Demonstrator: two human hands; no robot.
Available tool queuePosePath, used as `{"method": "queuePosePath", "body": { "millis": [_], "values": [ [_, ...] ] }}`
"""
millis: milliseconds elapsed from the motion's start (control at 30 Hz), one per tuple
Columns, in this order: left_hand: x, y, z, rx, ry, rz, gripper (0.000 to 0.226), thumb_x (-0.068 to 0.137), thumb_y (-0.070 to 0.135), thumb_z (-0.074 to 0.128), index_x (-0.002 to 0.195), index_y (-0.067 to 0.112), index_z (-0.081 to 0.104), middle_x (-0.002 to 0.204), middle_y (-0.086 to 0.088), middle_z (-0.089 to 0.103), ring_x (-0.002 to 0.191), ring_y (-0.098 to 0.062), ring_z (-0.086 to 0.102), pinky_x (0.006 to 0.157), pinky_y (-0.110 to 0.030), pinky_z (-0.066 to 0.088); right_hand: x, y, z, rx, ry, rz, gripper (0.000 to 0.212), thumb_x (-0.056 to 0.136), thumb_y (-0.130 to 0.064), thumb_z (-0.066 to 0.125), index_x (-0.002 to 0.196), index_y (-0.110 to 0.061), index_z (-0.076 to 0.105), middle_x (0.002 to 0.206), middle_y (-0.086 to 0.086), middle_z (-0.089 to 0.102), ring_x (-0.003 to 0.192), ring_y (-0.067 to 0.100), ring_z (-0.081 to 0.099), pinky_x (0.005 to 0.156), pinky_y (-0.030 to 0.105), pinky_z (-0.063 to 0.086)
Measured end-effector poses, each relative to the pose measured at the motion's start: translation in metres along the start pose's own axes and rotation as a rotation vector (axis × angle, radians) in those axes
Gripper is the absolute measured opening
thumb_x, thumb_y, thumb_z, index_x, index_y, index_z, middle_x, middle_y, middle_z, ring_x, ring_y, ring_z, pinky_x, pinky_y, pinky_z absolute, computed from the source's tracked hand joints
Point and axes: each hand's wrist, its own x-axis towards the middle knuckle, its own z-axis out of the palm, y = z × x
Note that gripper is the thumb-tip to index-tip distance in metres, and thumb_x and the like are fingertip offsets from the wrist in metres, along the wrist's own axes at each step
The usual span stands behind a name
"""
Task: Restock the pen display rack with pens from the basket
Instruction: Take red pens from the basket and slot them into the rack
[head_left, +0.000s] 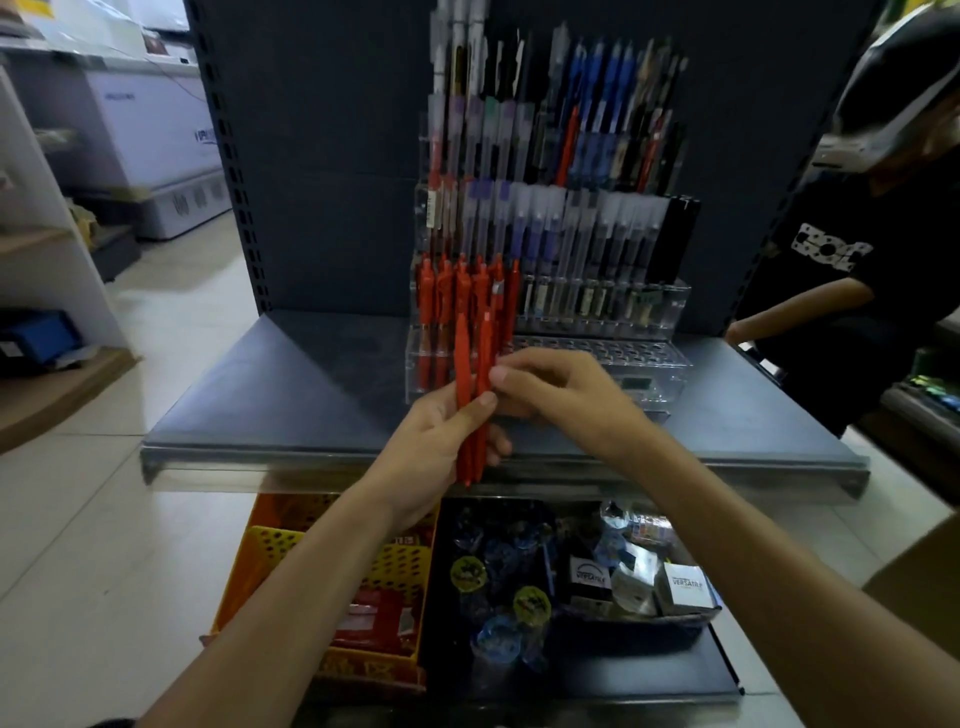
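Observation:
A clear tiered pen display rack (644, 364) stands on a dark shelf, filled with red, blue, black and clear-capped pens. Several red pens (441, 296) stand in its lower left slots. My left hand (441, 441) grips a bundle of red pens (465, 364) upright in front of the rack. My right hand (561, 389) pinches one red pen of that bundle near its middle with thumb and fingers. The orange and yellow basket (270, 540) sits below the shelf edge, partly hidden by my left forearm, with red packages inside.
The dark shelf (311, 384) has an edge rail at the front. A black tray (597, 571) of small boxes and wrapped items sits beside the basket. Another person (852, 270) stands at the right. White freezers (156, 130) stand at the back left.

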Motion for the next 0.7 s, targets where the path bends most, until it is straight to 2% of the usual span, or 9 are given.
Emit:
{"method": "queuePosePath", "body": {
  "millis": [67,133,200,267,333,400,500,600,700],
  "values": [
    [-0.002,-0.002,-0.001,0.117,-0.009,-0.02,0.02,0.1,0.022,0.044,0.108,0.016,0.062,0.068,0.0,0.066,0.059,-0.008,0.057,0.057,-0.019,0.046,-0.003,0.003,0.004,0.004,-0.068,-0.039,0.019,0.095,-0.012,0.061,0.101,0.005,0.066,0.077,0.024,0.068,0.066,0.033,0.068,0.074,0.045,0.057],
    [-0.003,-0.004,-0.001,0.183,-0.023,-0.018,0.02,0.101,0.017,0.044,0.104,0.013,0.064,0.07,0.002,0.068,0.058,-0.006,0.056,0.056,-0.018,0.045,-0.003,0.009,0.005,0.029,-0.071,-0.025,0.021,0.095,-0.011,0.061,0.099,0.009,0.064,0.076,0.039,0.059,0.062,0.044,0.064,0.066,0.043,0.055],
    [-0.004,-0.004,-0.002,0.193,-0.042,-0.026,0.021,0.102,0.015,0.043,0.105,0.011,0.063,0.079,0.001,0.072,0.062,-0.006,0.06,0.06,-0.019,0.048,-0.004,0.011,0.006,0.027,-0.031,-0.002,0.021,0.094,-0.012,0.062,0.094,0.009,0.065,0.07,0.034,0.059,0.061,0.036,0.065,0.063,0.036,0.052],
    [-0.005,-0.003,-0.003,0.14,-0.062,-0.051,0.023,0.102,0.016,0.043,0.112,0.009,0.062,0.094,-0.008,0.073,0.072,-0.012,0.066,0.069,-0.024,0.054,-0.004,0.009,0.005,-0.065,0.033,-0.009,0.018,0.092,-0.017,0.065,0.09,0.0,0.071,0.075,0.017,0.069,0.069,0.022,0.067,0.068,0.035,0.054],
    [-0.006,-0.003,-0.005,0.081,-0.062,-0.071,0.025,0.101,0.016,0.042,0.117,0.007,0.06,0.102,-0.013,0.072,0.079,-0.017,0.069,0.075,-0.026,0.057,0.0,0.006,0.002,-0.097,0.111,-0.012,0.017,0.092,-0.019,0.066,0.083,-0.006,0.071,0.078,0.007,0.073,0.071,0.012,0.067,0.069,0.028,0.055],
    [-0.007,-0.002,-0.007,0.035,-0.056,-0.089,0.026,0.101,0.015,0.042,0.119,0.005,0.058,0.103,-0.014,0.072,0.08,-0.019,0.07,0.075,-0.027,0.058,0.005,-0.001,-0.003,-0.022,0.207,0.018,0.017,0.091,-0.018,0.066,0.081,-0.004,0.068,0.075,0.007,0.072,0.066,0.011,0.067,0.066,0.023,0.055],
    [-0.007,-0.002,-0.008,0.012,-0.036,-0.069,0.024,0.1,0.012,0.043,0.118,0.005,0.058,0.095,-0.011,0.073,0.076,-0.019,0.071,0.07,-0.025,0.057,0.013,-0.014,-0.014,-0.022,0.279,0.054,0.018,0.092,-0.022,0.065,0.082,-0.007,0.068,0.079,0.011,0.074,0.063,0.018,0.068,0.061,0.026,0.057],
    [-0.004,-0.004,-0.009,-0.015,0.028,-0.036,0.02,0.099,0.009,0.046,0.111,0.003,0.061,0.083,-0.01,0.072,0.068,-0.017,0.069,0.065,-0.023,0.056,0.018,-0.022,-0.016,-0.007,0.219,0.098,0.019,0.093,-0.022,0.063,0.092,-0.004,0.068,0.084,0.014,0.075,0.064,0.019,0.069,0.063,0.03,0.058],
    [0.0,-0.004,-0.008,-0.047,0.099,-0.009,0.019,0.097,0.009,0.049,0.11,0.003,0.063,0.083,-0.009,0.073,0.062,-0.014,0.067,0.061,-0.023,0.055,0.023,-0.026,-0.013,0.014,0.122,0.13,0.019,0.093,-0.014,0.063,0.104,0.001,0.066,0.089,0.018,0.073,0.071,0.018,0.07,0.068,0.028,0.06]
  ]
}}
